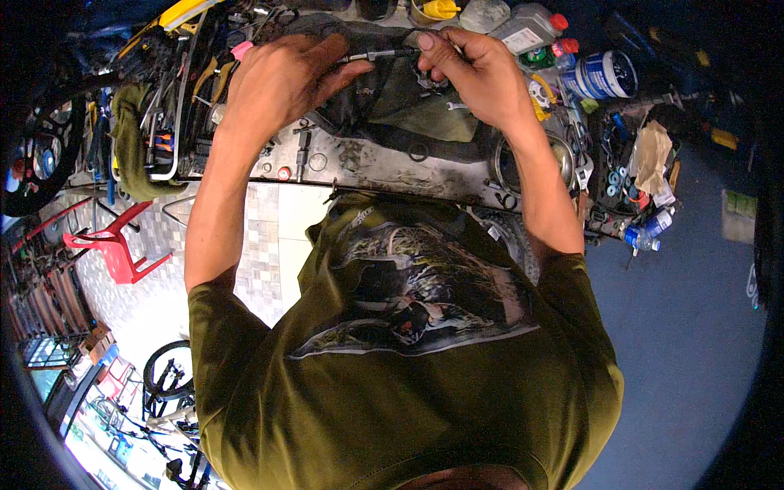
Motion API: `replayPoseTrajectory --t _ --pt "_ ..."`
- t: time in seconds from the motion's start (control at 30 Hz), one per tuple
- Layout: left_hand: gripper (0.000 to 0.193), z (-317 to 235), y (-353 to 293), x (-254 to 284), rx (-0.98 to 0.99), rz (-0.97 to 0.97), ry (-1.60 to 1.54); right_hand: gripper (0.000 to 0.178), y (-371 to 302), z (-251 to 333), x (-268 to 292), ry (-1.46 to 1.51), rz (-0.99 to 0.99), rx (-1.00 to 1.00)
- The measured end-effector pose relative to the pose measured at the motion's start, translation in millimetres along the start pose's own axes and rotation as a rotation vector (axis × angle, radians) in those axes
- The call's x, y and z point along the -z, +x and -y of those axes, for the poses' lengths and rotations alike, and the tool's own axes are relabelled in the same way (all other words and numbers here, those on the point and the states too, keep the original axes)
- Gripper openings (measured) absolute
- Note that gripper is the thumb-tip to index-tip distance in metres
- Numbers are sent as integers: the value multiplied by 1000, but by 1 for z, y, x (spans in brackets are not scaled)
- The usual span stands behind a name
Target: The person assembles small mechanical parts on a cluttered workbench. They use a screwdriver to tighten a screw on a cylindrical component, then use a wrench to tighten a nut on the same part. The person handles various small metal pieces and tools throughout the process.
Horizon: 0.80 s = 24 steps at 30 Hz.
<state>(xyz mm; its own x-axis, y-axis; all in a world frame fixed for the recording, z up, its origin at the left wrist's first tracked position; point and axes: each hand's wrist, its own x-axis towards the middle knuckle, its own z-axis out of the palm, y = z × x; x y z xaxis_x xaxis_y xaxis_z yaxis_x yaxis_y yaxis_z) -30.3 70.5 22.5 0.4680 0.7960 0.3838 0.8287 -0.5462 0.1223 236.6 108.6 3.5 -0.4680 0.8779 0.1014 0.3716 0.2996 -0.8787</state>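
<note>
A slim metal rod, partly silver and partly dark, lies crosswise between my two hands above the cluttered workbench. The fingers and thumb of my left hand close around its left end. At the other end, my right hand pinches it between thumb and curled fingers, which partly hide it. Below the rod is a dark fabric piece with a lighter greenish panel, and a small wrench rests on it near my right wrist. A small ring lies at the bench's near edge.
A round metal bowl stands beside my right forearm. Behind it are a grey jug with a red cap and a white-and-blue tub. Pliers and a green cloth lie left; a red stool stands on the floor.
</note>
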Motion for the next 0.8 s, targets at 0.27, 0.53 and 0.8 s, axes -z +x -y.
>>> replayPoseTrajectory --t 0.27,0.53,0.8 --pt "39 -1 -2 1 44 52 9 25 -3 10 -3 -84 -90 150" --pt "38 0 -1 0 4 6 -14 25 -2 1 -2 8 -19 39" --pt "39 -1 -1 2 41 61 9 32 -4 10 -6 -53 -133 187"
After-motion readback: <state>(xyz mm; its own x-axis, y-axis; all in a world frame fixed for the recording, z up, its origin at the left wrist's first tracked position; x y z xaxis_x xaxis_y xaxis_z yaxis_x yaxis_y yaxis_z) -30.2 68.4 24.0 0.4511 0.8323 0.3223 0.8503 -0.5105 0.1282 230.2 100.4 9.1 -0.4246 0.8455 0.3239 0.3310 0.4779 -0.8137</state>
